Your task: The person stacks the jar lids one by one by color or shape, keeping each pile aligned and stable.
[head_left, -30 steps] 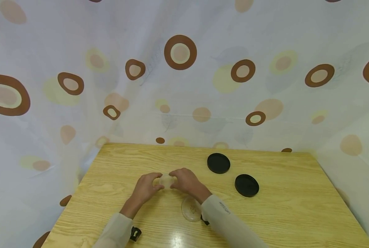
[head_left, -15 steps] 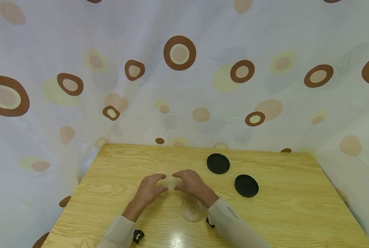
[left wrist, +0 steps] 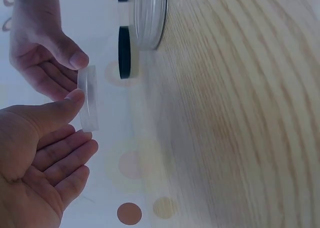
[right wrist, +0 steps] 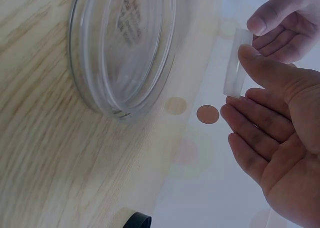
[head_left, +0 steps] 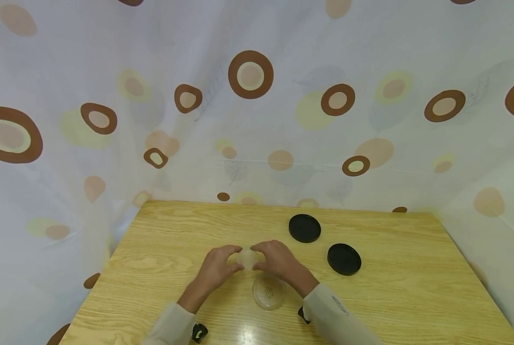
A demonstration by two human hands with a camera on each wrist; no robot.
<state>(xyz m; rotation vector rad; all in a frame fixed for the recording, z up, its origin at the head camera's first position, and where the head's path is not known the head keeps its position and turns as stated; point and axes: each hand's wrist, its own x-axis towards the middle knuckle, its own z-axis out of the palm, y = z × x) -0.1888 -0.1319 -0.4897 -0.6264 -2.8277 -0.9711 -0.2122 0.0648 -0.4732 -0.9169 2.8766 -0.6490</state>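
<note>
Between both hands is a small, shallow, translucent round dish or lid (head_left: 247, 259), held above the table. My left hand (head_left: 216, 268) grips its left edge between thumb and fingers. At its right edge, my right hand (head_left: 280, 261) pinches it the same way. Both wrist views show the thin disc (left wrist: 88, 99) edge-on, with thumbs on one side and fingertips behind. Below and slightly right of it, a larger clear round dish (head_left: 269, 293) with small printed marks lies on the wood; the right wrist view shows this clear dish (right wrist: 132, 53) close up.
Two shallow black round lids (head_left: 304, 228) rest on the wooden table (head_left: 412, 287), to the right of the hands; the nearer black lid (head_left: 344, 259) sits further right. A patterned pale curtain (head_left: 257, 129) closes off the back and sides.
Both hands have moved to the right and slightly nearer, carrying the small translucent disc with them towards the larger clear dish. The dish and black lids have stayed in place.
</note>
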